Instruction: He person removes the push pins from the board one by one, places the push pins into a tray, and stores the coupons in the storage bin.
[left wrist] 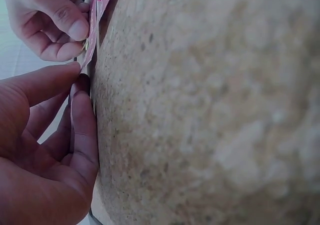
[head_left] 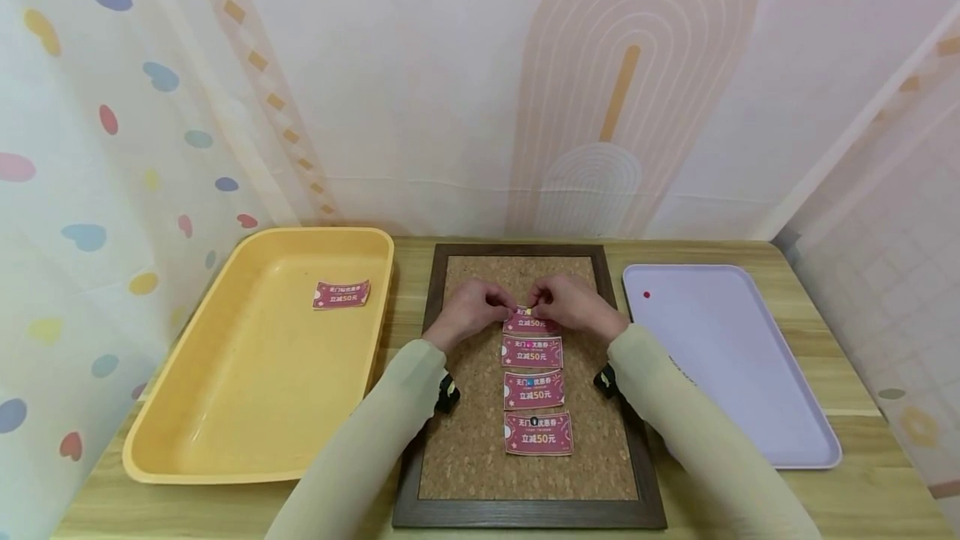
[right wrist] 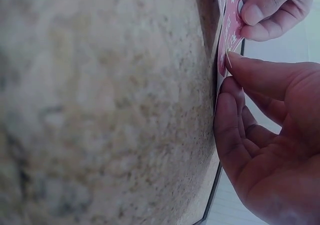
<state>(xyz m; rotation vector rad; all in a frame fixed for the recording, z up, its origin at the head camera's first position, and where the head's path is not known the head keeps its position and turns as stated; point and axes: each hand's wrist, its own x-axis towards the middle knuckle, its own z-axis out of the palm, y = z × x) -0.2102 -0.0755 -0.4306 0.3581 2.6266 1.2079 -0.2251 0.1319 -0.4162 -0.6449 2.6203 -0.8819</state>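
Observation:
On the cork board [head_left: 465, 457] several pink paper coupons lie in a column. The left hand [head_left: 468, 307] pinches the left edge of the topmost coupon [head_left: 531, 325] between thumb and fingertips. At that coupon's upper middle, the right hand [head_left: 573, 304] pinches a yellow pushpin [head_left: 529, 312]; its thumb partly hides the pin in the right wrist view. Below, the second coupon [head_left: 517, 354] carries a pink pin, the third coupon [head_left: 534, 395] a blue one, and the lowest coupon [head_left: 537, 439] a black one [head_left: 534, 422].
Left of the board stands a yellow tray [head_left: 247, 390] with one more coupon [head_left: 341, 295] inside. A lilac tray [head_left: 750, 373] sits to the right, holding a small red pin [head_left: 647, 295]. A patterned curtain [head_left: 420, 90] hangs behind the wooden table [head_left: 847, 432].

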